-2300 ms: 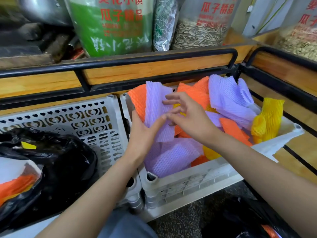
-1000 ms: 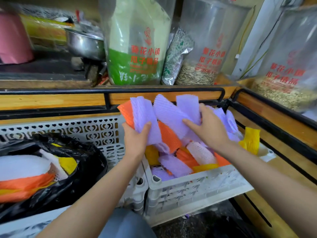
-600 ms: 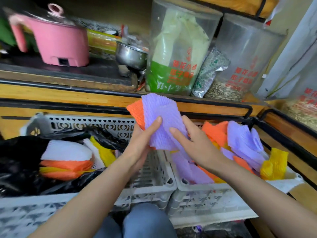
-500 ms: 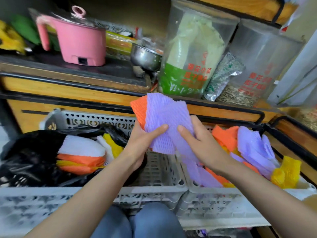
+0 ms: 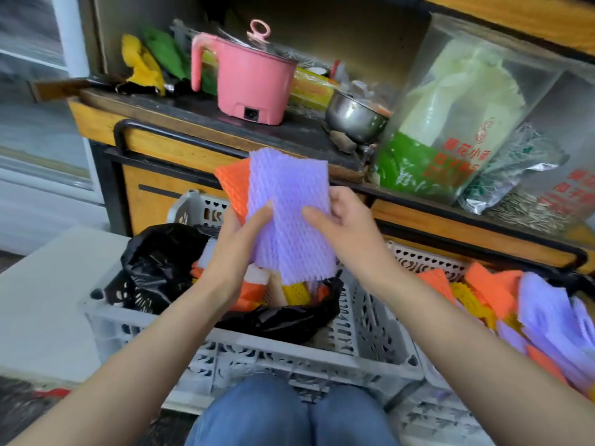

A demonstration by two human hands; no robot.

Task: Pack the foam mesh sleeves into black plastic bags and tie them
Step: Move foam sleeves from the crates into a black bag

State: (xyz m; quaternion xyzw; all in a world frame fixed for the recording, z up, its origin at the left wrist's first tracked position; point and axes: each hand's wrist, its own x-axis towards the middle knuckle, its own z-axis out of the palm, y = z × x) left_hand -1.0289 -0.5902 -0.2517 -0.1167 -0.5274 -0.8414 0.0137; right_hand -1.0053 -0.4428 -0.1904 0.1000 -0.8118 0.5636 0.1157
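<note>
Both hands hold a small stack of foam mesh sleeves above the grey crate. The purple sleeves face the person, and an orange sleeve shows behind them at their left edge.

The left hand grips the stack from its left side. Its thumb is pressed flat on the purple front, and its other fingers are hidden behind the stack. The right hand pinches the stack's right edge, with the thumb on the front and the curled fingers wrapped over the edge.

Inside the crate, directly below the held stack, lies an open black plastic bag. Orange, yellow and white sleeves are already in its mouth. Just right of the crate, loose sleeves in purple, orange and yellow are heaped in a second bin.

Beyond the crate, on a dark counter, stand a pink electric pot, a steel bowl and a clear container with red print. The person's knees in blue jeans sit at the crate's near side.
</note>
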